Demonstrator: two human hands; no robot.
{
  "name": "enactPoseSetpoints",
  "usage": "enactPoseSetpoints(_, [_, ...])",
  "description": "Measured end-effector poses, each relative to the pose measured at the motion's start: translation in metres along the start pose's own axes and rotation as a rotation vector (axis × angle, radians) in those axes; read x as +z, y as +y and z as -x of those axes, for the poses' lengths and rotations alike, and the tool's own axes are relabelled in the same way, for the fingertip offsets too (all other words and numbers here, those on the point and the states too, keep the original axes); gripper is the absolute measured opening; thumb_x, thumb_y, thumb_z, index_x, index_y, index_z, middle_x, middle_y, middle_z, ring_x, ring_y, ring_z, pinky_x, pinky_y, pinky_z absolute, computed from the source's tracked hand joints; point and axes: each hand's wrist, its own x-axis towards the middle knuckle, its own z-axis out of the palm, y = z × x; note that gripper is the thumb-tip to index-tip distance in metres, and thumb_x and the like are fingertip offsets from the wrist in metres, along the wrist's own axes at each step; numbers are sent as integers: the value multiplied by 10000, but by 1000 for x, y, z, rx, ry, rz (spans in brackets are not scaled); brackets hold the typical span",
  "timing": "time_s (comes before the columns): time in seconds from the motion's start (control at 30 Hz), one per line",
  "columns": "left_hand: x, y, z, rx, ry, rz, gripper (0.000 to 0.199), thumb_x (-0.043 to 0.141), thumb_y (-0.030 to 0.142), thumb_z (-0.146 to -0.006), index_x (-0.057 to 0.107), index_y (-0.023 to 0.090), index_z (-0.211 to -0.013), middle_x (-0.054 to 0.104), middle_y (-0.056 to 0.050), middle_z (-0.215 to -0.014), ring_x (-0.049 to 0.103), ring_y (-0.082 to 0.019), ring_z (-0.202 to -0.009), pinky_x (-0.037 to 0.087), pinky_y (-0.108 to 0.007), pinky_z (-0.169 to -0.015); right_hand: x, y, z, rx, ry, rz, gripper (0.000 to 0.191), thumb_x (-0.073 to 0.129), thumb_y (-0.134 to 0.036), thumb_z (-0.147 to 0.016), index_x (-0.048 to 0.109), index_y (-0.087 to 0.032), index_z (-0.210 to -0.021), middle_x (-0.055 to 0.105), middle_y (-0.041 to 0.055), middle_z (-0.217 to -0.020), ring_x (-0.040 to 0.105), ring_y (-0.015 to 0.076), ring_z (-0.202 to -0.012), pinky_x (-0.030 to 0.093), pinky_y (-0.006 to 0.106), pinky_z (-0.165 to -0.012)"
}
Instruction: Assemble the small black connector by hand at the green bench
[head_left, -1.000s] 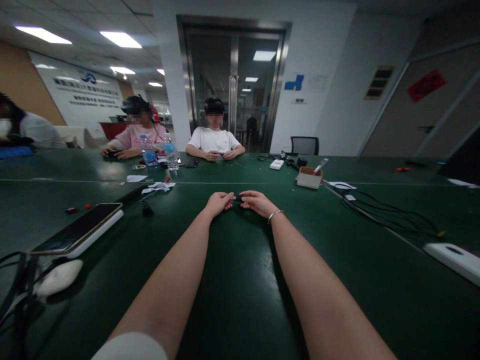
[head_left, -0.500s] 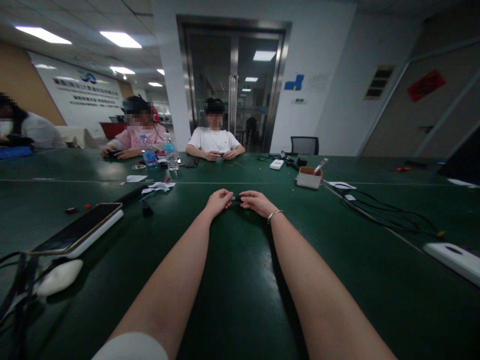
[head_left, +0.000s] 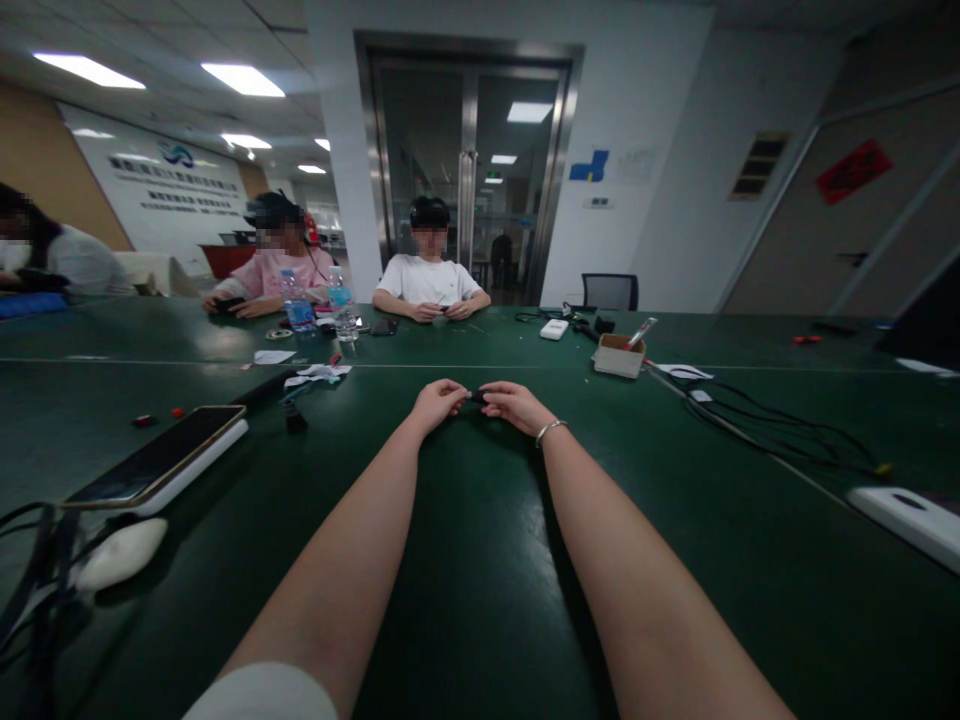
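Observation:
Just above the green table (head_left: 480,520), near the middle of the view, my two hands face each other with a small dark object (head_left: 477,396) between them. My right hand (head_left: 517,402), with a silver bangle at its wrist, pinches the dark body of this object. My left hand (head_left: 441,402) has its fingertips closed at the object's lighter left end. The object is too small to name, and the fingers partly cover it.
At left are a phone (head_left: 161,455) on a white block, a white mouse-like item (head_left: 122,553) and cables. Bottles (head_left: 343,312) stand farther back. At right are a small box (head_left: 619,357), black cables (head_left: 780,425) and a white device (head_left: 904,520). Three people sit across the table.
My hands have barely moved. The small object's light left end shows slightly differently between my fingertips, and its dark part sits a touch farther right.

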Motion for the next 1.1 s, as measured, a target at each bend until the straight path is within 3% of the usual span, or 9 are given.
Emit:
enactPoseSetpoints(0.23, [0, -1, -2, -3, -23, 9, 248, 674, 364, -723, 603, 128, -754, 579, 4, -562, 496, -69, -480, 409, -202, -503, 0, 0, -1, 3, -3, 0, 173, 577, 27, -794, 624, -88, -915, 668, 49, -709, 648, 84, -552, 550, 144, -541])
enactPoseSetpoints(0.57, [0, 3, 1, -2, 5, -42, 147, 677, 240, -680, 651, 140, -784, 599, -15, -679, 531, -89, -581, 429, -205, -529, -2, 2, -2, -1, -15, -11, 172, 607, 20, -782, 623, -83, -919, 674, 54, -704, 653, 87, -549, 550, 144, -536])
enactPoseSetpoints(0.83, [0, 1, 0, 18, -28, -22, 133, 585, 258, -782, 627, 142, -830, 572, 1, -609, 507, -74, -519, 420, -193, -504, -3, 2, -3, 0, -14, -14, 165, 611, 16, -788, 619, -82, -921, 669, 52, -691, 656, 91, -550, 555, 144, -533])
enactPoseSetpoints(1.1, [0, 5, 4, -3, -17, -19, 137, 662, 214, -706, 640, 132, -814, 588, -6, -641, 520, -81, -551, 423, -205, -523, -2, 2, -3, -2, -8, -19, 166, 584, 28, -796, 615, -81, -918, 669, 57, -703, 654, 90, -547, 551, 147, -528])
